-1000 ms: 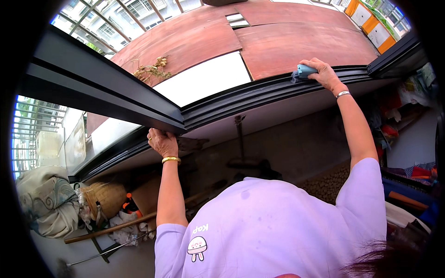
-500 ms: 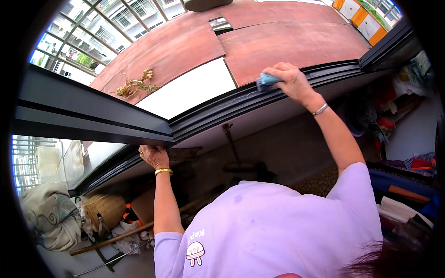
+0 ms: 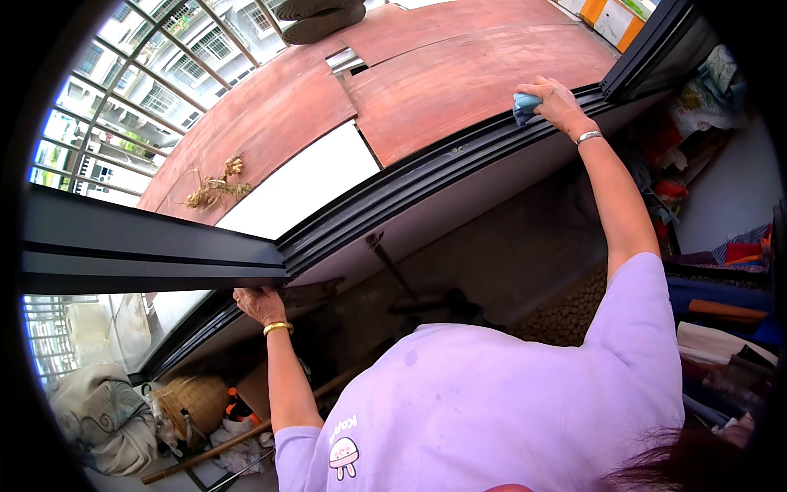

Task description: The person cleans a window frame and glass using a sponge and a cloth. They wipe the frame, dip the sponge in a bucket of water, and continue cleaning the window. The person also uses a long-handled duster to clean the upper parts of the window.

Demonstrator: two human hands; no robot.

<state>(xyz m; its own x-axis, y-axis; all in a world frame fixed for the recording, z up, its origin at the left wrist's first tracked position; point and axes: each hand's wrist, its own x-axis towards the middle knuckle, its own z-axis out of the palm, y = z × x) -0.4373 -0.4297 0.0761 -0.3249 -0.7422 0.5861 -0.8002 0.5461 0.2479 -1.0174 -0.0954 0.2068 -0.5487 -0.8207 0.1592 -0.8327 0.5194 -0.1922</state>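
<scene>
Head view: your right hand [image 3: 559, 107] is gripping a blue brush [image 3: 525, 104]; your left hand [image 3: 261, 306] is touching the window sash [image 3: 156, 252], its grip unclear.

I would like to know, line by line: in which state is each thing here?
Right grip: closed around the blue brush
Blue brush: held at the window track
Left grip: at the window, closure unclear
Window: open
Dried roots: lying on the red boards
Wooden pole: slanted
</scene>
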